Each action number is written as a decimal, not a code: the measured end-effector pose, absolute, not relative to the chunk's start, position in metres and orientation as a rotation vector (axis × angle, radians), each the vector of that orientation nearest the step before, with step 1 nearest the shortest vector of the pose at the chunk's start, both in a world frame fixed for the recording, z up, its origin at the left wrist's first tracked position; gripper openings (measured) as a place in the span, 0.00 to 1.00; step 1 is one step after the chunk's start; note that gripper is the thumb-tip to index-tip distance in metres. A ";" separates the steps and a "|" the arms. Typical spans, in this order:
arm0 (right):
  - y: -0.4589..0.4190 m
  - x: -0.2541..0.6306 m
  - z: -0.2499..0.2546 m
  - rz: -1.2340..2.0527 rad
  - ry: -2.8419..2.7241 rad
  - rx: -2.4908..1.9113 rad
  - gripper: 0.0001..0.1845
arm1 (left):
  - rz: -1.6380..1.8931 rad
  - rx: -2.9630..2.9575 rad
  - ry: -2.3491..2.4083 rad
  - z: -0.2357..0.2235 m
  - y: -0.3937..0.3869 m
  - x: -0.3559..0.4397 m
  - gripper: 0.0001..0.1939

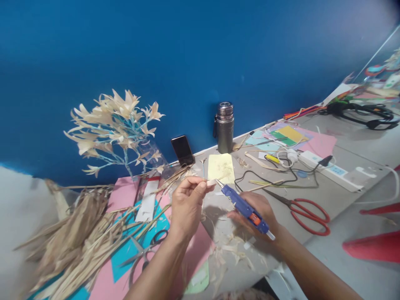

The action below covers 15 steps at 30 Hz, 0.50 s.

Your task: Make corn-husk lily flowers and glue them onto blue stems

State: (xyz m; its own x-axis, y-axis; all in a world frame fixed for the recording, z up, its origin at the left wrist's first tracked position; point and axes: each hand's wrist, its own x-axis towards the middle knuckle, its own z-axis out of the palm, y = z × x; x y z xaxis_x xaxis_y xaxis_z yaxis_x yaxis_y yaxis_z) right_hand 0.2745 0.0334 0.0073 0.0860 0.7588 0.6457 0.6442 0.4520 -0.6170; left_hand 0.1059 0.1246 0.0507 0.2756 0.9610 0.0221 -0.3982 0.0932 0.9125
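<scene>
My left hand (pixel 189 204) pinches a small pale strip (pixel 211 182), which looks like a piece of dried husk. Wrapped round a blue glue gun (pixel 245 208) is my right hand (pixel 258 212). The gun's metal nozzle points up and left, with its tip at or very close to the strip; whether they touch I cannot tell. A clear glue stick (pixel 270 236) pokes out of the gun's back end. Behind my hands lies a yellow paper (pixel 221 166) with stains on it.
Pale husk flowers (pixel 115 121) on blue stems stand at the left, above dried husks (pixel 78 233) and coloured paper. Scissors (pixel 145 254) lie by my left forearm, red-handled scissors (pixel 309 214) at the right. A phone (pixel 183 151), flask (pixel 225 129) and power strip (pixel 331 168) are farther back.
</scene>
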 end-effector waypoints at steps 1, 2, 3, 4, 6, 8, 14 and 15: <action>0.033 0.275 0.007 0.125 -1.613 -1.255 0.11 | 1.157 0.984 0.716 0.051 0.125 0.106 0.13; 0.032 0.275 0.007 0.111 -1.613 -1.253 0.11 | 1.162 0.976 0.712 0.052 0.125 0.106 0.13; 0.032 0.275 0.007 0.092 -1.614 -1.248 0.11 | 1.164 0.969 0.709 0.052 0.126 0.106 0.13; 0.031 0.275 0.008 0.068 -1.618 -1.242 0.11 | 1.162 0.962 0.708 0.053 0.126 0.106 0.13; 0.031 0.273 0.008 0.007 -1.631 -1.210 0.11 | 1.162 0.943 0.706 0.052 0.126 0.106 0.14; 0.032 0.271 0.008 -0.033 -1.650 -1.162 0.12 | 1.160 0.934 0.704 0.052 0.126 0.106 0.14; 0.032 0.272 0.012 -0.043 -1.563 -1.216 0.12 | 1.160 0.967 0.724 0.051 0.126 0.105 0.13; 0.031 0.272 0.012 -0.051 -1.544 -1.237 0.11 | 1.163 0.968 0.731 0.051 0.127 0.105 0.13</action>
